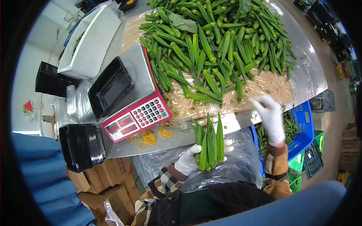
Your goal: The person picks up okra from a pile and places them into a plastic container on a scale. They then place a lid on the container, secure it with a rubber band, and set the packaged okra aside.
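Observation:
My left hand (187, 160), in a white glove, is closed around a bunch of several green okra pods (210, 147), held tips up at the table's front edge. Its fingertips show to the right of the pods. My right hand (270, 118), also gloved in white, is raised at the front edge near the blue crate, its fingers stretched toward the left with no pod visible in them. Beyond both hands lies a large heap of okra (222, 41) on plastic-covered cardboard (260, 86).
A red scale (151, 113) bears a black tray (111, 88). Yellow rubber bands (147, 140) lie before it. Stacked black trays (81, 147) and a white bin (90, 41) stand left. A blue crate (301, 128) with okra is at right; cardboard boxes (109, 177) sit below left.

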The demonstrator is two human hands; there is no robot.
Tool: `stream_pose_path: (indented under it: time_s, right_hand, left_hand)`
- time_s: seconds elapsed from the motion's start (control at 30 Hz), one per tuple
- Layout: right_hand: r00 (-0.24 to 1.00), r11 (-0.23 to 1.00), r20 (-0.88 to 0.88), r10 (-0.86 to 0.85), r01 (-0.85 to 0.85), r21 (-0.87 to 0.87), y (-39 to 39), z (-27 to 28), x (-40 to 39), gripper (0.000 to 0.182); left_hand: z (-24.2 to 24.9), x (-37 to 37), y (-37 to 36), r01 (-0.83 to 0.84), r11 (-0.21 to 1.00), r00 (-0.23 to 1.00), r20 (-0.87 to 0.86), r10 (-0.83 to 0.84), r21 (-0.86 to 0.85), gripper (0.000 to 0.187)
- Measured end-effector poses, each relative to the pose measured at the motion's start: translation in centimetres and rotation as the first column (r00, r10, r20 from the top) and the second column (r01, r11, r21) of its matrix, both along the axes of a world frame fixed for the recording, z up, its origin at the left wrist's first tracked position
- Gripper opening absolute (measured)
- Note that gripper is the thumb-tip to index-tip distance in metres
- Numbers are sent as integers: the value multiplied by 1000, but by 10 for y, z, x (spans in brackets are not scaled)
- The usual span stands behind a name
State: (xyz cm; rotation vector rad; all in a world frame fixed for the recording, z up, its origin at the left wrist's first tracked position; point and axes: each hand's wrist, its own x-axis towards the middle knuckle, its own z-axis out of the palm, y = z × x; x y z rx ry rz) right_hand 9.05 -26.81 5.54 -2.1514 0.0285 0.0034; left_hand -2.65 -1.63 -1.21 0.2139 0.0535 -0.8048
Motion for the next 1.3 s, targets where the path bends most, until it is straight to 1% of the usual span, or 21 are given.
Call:
stream_pose_path:
  time_s: [0.03, 0.07, 0.1, 0.17, 0.2, 0.27, 0.37, 0.4, 0.47, 0.5, 0.53, 0.57, 0.6, 0.67, 0.8, 0.93, 0.97, 1.03, 1.1, 1.2, 1.3]
  right_hand:
    - [982, 996, 166, 91, -93, 4, 15, -29, 15, 11]
    - [950, 987, 274, 152, -161, 10, 37, -42, 30, 14]
    - [954, 979, 229, 196, -176, -102, 56, -46, 42, 20]
    - [938, 922, 258, 233, -129, -366, 92, -65, 71, 33]
    - [917, 897, 294, 270, -128, -424, 104, -72, 82, 37]
    - [903, 795, 245, 354, -152, -588, 120, -71, 101, 40]
    - [940, 871, 190, 284, -171, -460, 119, -60, 114, 40]
    - [937, 933, 280, 209, -105, -345, 112, -56, 115, 43]
    - [937, 991, 323, 130, -124, -38, 93, -24, 110, 44]
    - [952, 960, 274, 136, -195, 199, 82, -13, 106, 43]
    - [961, 871, 228, 154, -241, 427, 70, -4, 103, 42]
    - [972, 813, 171, 163, -230, 535, 60, 1, 98, 39]
    - [983, 805, 111, 145, -183, 564, 50, 3, 91, 39]
    - [989, 727, 105, 108, -151, 670, 40, -9, 79, 36]
    - [974, 631, 156, 163, -224, 743, 40, -25, 47, 34]
    - [963, 667, 203, 177, -269, 695, 61, -25, 7, 32]
    - [948, 702, 225, 224, -317, 638, 65, -25, -3, 33]
    - [914, 776, 293, 280, -395, 492, 73, -31, -24, 35]
    - [837, 848, 439, 327, -465, 255, 81, -32, -36, 38]
    - [790, 854, 486, 374, -498, 151, 87, -43, -45, 39]
    - [874, 852, 384, 298, -425, 306, 89, -54, -54, 38]
  left_hand:
    - [6, -1, 2, -1, 998, 1000, 7, 0, 57, 104]
    - [9, -3, 3, -1, 993, 1000, 13, -1, 114, 108]
    - [9, -5, 4, -11, 992, 1000, 17, 9, 125, 107]
    - [7, -8, 5, -33, 989, 999, 30, 29, 146, 106]
    - [7, -9, 6, -41, 987, 999, 29, 37, 154, 105]
    - [8, -12, 6, -57, 984, 998, 27, 54, 167, 104]
    - [10, -13, 8, -70, 982, 997, 24, 67, 176, 101]
    - [9, -13, 8, -72, 982, 997, 21, 70, 175, 101]
    - [4, -13, 8, -81, 983, 997, 17, 79, 166, 101]
    - [3, -13, 8, -77, 983, 997, 20, 75, 165, 101]
    - [2, -12, 8, -72, 984, 997, 24, 69, 163, 101]
    - [1, -10, 8, -67, 984, 998, 29, 63, 163, 101]
    - [3, -9, 8, -69, 983, 997, 32, 65, 168, 101]
    - [8, -6, 8, -80, 980, 997, 37, 74, 184, 101]
    - [10, -1, 13, -160, 971, 987, 59, 152, 179, 100]
    - [11, 15, 17, -302, 950, 953, 68, 297, 81, 100]
    - [10, 18, 17, -340, 940, 940, 62, 337, 43, 101]
    - [9, 18, 19, -414, 904, 910, 45, 412, 109, 99]
    - [6, 17, 21, -478, 867, 876, 3, 483, 141, 96]
    - [-7, 9, 33, -472, 876, 875, -66, 479, 97, 88]
    - [-6, 5, 33, -484, 867, 866, -75, 494, 119, 87]
